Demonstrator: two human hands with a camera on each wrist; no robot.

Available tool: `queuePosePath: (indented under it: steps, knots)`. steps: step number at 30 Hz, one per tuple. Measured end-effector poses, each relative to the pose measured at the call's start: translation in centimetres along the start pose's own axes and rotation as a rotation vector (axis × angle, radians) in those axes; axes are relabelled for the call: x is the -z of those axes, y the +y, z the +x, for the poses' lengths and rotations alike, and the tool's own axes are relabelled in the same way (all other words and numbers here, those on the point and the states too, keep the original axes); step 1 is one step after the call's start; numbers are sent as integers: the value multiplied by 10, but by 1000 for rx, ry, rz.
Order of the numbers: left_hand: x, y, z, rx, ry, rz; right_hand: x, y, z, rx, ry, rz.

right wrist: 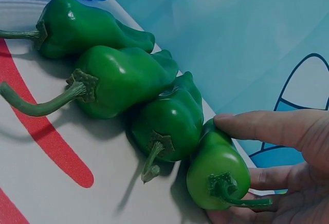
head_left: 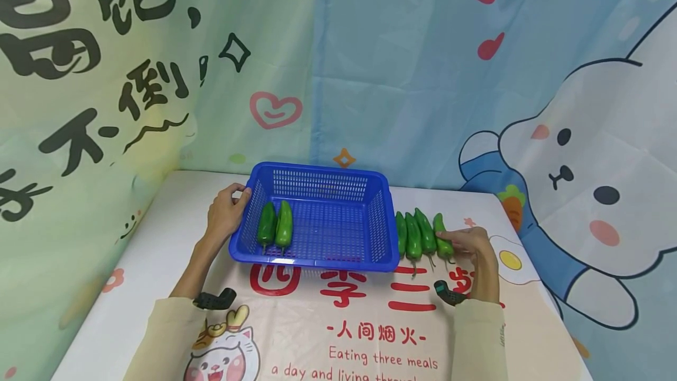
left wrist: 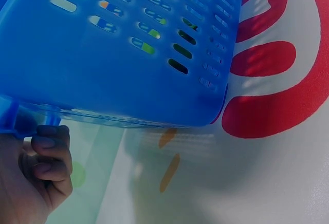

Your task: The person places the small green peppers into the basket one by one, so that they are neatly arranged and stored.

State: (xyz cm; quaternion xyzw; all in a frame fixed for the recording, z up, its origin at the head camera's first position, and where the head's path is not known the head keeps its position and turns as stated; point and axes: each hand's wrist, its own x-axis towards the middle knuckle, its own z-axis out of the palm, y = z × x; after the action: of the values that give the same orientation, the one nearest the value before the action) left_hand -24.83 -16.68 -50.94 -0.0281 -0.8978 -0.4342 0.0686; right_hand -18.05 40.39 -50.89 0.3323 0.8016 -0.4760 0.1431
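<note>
A blue plastic basket with slotted walls sits in the middle of the table. Two green peppers lie side by side in its left part. My left hand holds the basket's left rim; in the left wrist view, curled fingers show under that rim. Right of the basket, several green peppers lie in a row, stems towards me. At the row's right end, my right hand grips the outermost pepper between thumb and fingers. Part of the fingers is hidden behind that pepper.
A white table with a printed cloth lies under everything. Behind it hangs a printed curtain, close to the table's back edge. A small dark device sits on each wrist.
</note>
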Motion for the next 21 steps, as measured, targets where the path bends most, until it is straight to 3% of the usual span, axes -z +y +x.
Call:
queuePosePath:
  steps: [11, 21]
  knots:
    - [0, 1, 0, 10, -3, -1, -1, 6, 6, -26, 40, 39]
    - [0, 1, -1, 1, 0, 3, 0, 6, 3, -10, 23, 51]
